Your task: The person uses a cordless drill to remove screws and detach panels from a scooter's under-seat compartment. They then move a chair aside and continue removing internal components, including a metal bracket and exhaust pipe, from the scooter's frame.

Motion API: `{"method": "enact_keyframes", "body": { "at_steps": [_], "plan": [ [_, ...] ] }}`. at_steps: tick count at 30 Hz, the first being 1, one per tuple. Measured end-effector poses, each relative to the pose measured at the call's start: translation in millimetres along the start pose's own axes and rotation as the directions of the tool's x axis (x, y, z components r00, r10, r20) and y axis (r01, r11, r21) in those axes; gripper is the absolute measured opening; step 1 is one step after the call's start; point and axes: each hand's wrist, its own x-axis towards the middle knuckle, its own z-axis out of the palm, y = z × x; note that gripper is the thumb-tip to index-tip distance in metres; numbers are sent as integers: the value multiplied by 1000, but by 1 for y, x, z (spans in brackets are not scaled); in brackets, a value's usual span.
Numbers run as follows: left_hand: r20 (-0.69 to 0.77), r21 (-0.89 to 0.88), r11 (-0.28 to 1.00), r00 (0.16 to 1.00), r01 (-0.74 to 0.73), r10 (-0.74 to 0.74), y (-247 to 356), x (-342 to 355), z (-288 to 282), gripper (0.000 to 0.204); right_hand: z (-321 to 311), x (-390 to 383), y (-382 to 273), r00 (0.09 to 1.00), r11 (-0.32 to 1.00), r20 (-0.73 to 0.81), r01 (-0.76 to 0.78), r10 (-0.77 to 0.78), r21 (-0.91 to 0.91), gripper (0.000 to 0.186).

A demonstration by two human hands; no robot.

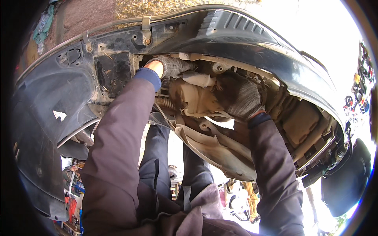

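Both my hands wear grey knit gloves and reach up into the underside of a car's front end. My left hand [172, 65] is pushed deep into a gap beside a dirty beige plastic tank [193, 96]; its fingers are hidden. My right hand [240, 98] lies flat against the tank's right side, fingers pointing up and partly hidden. A black bumper cover [252, 37] arches over both hands. A loose dusty under-panel [214, 151] hangs below the tank.
A black wheel-arch liner [43, 129] curves down the left. Metal clips [146, 29] sit on the bumper's upper edge. A dark rounded part [346, 177] hangs at the lower right. My legs [157, 169] show between my arms, with clutter on the ground.
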Motion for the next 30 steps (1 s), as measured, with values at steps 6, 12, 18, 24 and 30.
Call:
{"method": "enact_keyframes", "body": {
  "at_steps": [6,12,18,24,30],
  "plan": [
    [-63,-41,987,985,155,-158,-10,17,7,47,-4,2,-3,998,999,41,-48,49,-18,30],
    [-81,-44,982,979,183,-186,-18,33,19,48,-8,5,-3,992,997,104,-77,76,9,28],
    [-92,-61,979,976,193,-198,-19,38,24,50,-7,3,-3,992,995,83,-97,97,-9,30],
    [-100,-79,977,973,199,-206,-23,38,24,51,-9,3,-7,993,996,77,-85,86,-18,30],
    [-96,-91,976,973,200,-208,-26,39,31,53,-8,5,-6,991,993,74,-110,113,-52,28]
  ]
}}
